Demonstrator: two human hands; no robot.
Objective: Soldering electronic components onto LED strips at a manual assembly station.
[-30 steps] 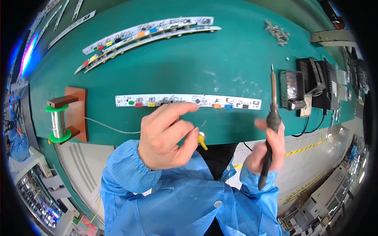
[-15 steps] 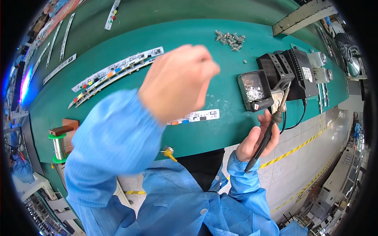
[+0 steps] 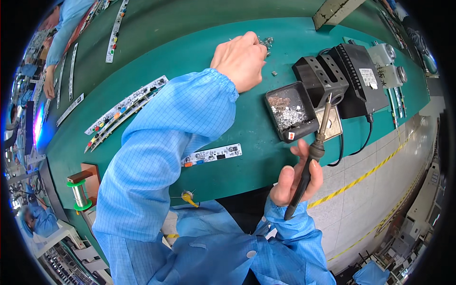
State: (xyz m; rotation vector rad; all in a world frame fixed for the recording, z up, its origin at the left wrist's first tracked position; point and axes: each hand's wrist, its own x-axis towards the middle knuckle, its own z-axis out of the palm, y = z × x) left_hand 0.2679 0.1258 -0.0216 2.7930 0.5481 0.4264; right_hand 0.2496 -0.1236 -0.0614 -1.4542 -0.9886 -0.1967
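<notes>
My left hand (image 3: 241, 61) reaches to the far side of the green bench, back up and fingers curled. Its fingertips are at a small pile of metal parts (image 3: 267, 43), partly covered by the hand; whatever they pinch is hidden. Near the front edge, my right hand (image 3: 297, 183) holds a soldering iron (image 3: 308, 164) by its dark handle, the metal tip pointing up and away. Between my arms a white circuit board strip (image 3: 213, 155) with orange and blue parts lies on the bench, partly behind my left sleeve.
Black soldering station (image 3: 358, 80), iron stand (image 3: 320, 78) and a solder scrap tray (image 3: 290, 111) stand at right, beside two bottles (image 3: 394, 76). More board strips (image 3: 126, 107) lie at left, near a solder spool (image 3: 80, 194). Another person's hand (image 3: 49, 83) is at far left.
My left hand has moved away from me, reaching the pile of metal parts. My right hand still grips the soldering iron. Another person's arm has come into view at far left.
</notes>
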